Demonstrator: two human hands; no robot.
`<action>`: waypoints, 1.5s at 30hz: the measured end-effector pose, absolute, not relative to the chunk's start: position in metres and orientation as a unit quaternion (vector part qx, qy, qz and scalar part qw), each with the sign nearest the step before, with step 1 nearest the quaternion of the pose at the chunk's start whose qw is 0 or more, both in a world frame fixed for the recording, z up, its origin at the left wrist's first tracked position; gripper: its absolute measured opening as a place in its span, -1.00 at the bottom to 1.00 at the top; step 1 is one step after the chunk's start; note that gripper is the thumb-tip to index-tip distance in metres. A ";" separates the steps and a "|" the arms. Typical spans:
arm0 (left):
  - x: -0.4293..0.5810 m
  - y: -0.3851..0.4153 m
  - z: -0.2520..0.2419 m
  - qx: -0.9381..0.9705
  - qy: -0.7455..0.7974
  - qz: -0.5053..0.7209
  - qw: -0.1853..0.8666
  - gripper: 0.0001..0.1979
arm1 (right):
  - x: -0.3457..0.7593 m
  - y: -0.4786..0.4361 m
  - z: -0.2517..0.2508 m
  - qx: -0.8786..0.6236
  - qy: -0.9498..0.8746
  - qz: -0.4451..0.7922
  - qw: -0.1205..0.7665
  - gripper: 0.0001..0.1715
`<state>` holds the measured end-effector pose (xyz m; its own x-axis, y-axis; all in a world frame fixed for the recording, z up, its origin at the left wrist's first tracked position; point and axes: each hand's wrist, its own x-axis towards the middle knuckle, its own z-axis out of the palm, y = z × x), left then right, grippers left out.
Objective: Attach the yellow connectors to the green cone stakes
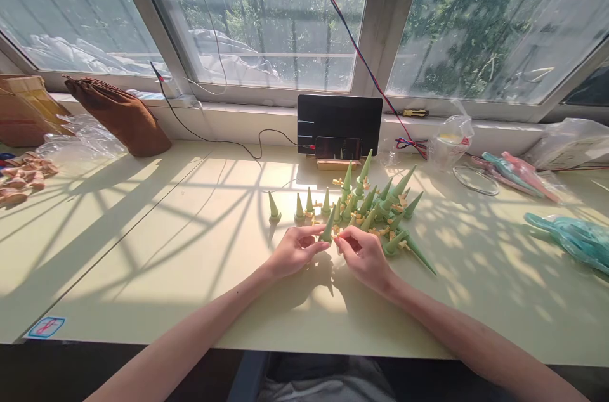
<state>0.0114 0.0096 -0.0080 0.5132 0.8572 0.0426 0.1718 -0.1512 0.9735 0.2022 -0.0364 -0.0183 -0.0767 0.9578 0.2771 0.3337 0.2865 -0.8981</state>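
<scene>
My left hand (pixel 295 251) is closed on a pointed green cone (pixel 328 226) with a wider base, holding it upright between thumb and fingers just above the table. Close beside it on the right, my right hand (pixel 364 254) pinches a small yellow piece (pixel 336 234) against the cone's lower side. How the two parts join is hidden by my fingertips. Just beyond my hands lies a cluster of similar green cones (pixel 380 202), many with small yellow pieces on them, some upright and some on their sides. A separate cone (pixel 274 207) stands at the left end of a row.
At the back, a black tablet (pixel 339 116) leans with a phone (pixel 338 148) on a wooden stand (pixel 339 164). A brown pouch (pixel 118 116) and wooden pieces (pixel 23 179) lie left. Right are a bagged cup (pixel 450 142) and a teal plastic-wrapped item (pixel 573 238).
</scene>
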 end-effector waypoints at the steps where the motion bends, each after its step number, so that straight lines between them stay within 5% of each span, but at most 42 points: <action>1: 0.011 0.010 -0.009 0.691 0.375 0.324 0.527 -0.52 | 0.201 -0.037 -0.018 -0.493 -0.637 0.362 0.469 -0.68; 15: 0.008 0.011 -0.019 0.755 0.328 0.356 0.443 -0.64 | 0.198 -0.036 -0.003 -0.443 -0.429 0.642 0.455 -0.54; 24: 0.007 0.011 -0.015 0.786 0.268 0.355 0.429 -0.66 | 0.200 -0.034 -0.006 -0.394 -0.368 0.716 0.443 -0.52; 45: 0.014 0.007 -0.007 0.801 0.331 0.325 0.378 -0.60 | 0.200 -0.039 -0.001 -0.409 -0.422 0.678 0.441 -0.52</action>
